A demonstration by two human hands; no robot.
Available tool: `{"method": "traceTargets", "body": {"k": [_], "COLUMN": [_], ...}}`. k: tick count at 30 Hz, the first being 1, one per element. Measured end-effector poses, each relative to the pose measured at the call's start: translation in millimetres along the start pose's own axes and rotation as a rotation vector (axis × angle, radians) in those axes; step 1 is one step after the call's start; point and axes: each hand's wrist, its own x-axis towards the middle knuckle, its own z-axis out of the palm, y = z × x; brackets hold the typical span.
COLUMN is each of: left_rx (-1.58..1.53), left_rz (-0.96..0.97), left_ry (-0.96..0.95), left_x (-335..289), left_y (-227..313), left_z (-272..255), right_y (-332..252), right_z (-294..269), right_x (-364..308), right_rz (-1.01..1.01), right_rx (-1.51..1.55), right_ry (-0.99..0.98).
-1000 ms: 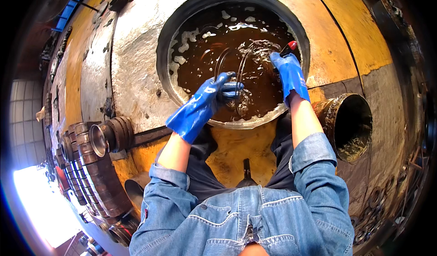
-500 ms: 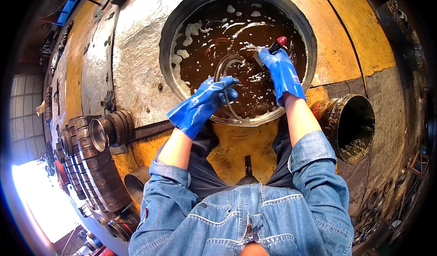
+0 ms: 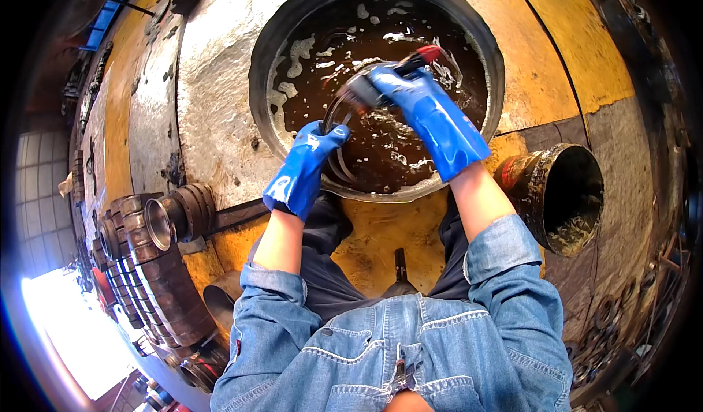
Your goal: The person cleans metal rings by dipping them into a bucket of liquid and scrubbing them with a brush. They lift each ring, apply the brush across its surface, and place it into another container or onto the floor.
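A round basin (image 3: 263, 75) set in a worn metal top holds dark brown foamy liquid (image 3: 395, 141). My left hand (image 3: 307, 163), in a blue rubber glove, grips a dark metal ring (image 3: 338, 115) standing upright in the liquid near the basin's near edge. My right hand (image 3: 410, 97), also gloved in blue, holds a brush with a red handle (image 3: 417, 57) and presses its bristles against the top of the ring. Both forearms are bare below rolled denim sleeves.
A dark open pipe mouth (image 3: 567, 200) sits right of the basin in the yellow and grey surface (image 3: 564, 53). Stacked metal rings and sleeves (image 3: 157, 266) lie at the left. More small parts line the lower right rim.
My right hand has swung with the brush from the basin's right side toward the centre, onto the ring. The left hand has shifted slightly left and lower on the ring.
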Motion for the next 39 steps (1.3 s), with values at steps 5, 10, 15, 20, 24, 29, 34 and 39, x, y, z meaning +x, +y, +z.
{"method": "traceTargets", "body": {"k": [5, 10, 15, 20, 24, 29, 34, 39], "left_rx": [-0.12, -0.356, -0.447, -0.42, -0.453, -0.459, -0.527, -1.053], "left_rz": [0.117, -0.009, 0.076, -0.035, -0.103, 0.152, 0.219, -0.247], "left_ry": [-0.117, -0.126, -0.248, -0.239, -0.312, -0.342, -0.441, -0.685], "left_x": [6, 23, 38, 32, 32, 26, 18, 60], "left_y": [-7, -25, -33, -21, -10, 3, -3, -35], "left_z": [7, 13, 8, 12, 23, 50, 63, 5], "right_y": [20, 14, -11, 20, 44, 32, 62, 44], "right_z": [2, -25, 20, -12, -48, -73, -106, -83], "right_x": [38, 23, 6, 27, 16, -7, -10, -14], "right_rz": [0.049, 0.204, -0.01, 0.198, 0.289, 0.235, 0.265, 0.259], "right_rx": [-0.202, -0.219, -0.048, -0.438, -0.335, -0.24, -0.406, -0.212], "right_ry": [-0.002, 0.258, 0.03, 0.207, 0.341, 0.616, 0.725, 0.566]}}
